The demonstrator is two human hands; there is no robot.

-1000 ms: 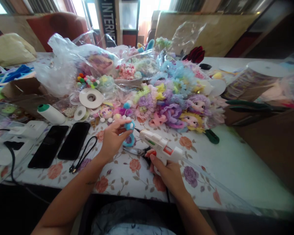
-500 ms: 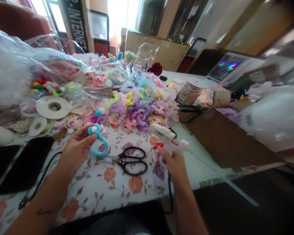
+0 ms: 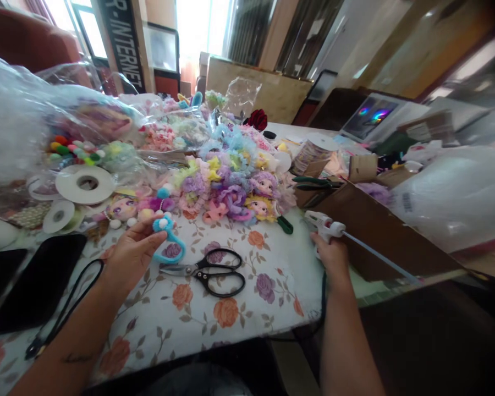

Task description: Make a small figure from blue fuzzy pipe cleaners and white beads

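Observation:
Between the thumb and fingers of my left hand (image 3: 134, 250) is a bent light-blue pipe cleaner (image 3: 177, 254) with a small white pom-pom at its top. My right hand (image 3: 331, 254) is closed around a white hot glue gun (image 3: 324, 224), held beside a brown cardboard box at the right; a long glue stick (image 3: 381, 256) sticks out of its back. Black-handled scissors (image 3: 214, 272) lie partly open on the flowered cloth, their blade tips just below the pipe cleaner.
A heap of pastel fabric flowers (image 3: 231, 195) and doll faces (image 3: 259, 206) spreads behind my hands. White ribbon rolls (image 3: 72, 190) and a black phone (image 3: 37, 280) are at the left. The cardboard box (image 3: 379, 236) and pliers (image 3: 315, 183) are at the right.
My right hand has moved right with the glue gun, from above the flowered cloth to beside the cardboard box. My left hand stays nearly in place, still holding the pipe cleaner.

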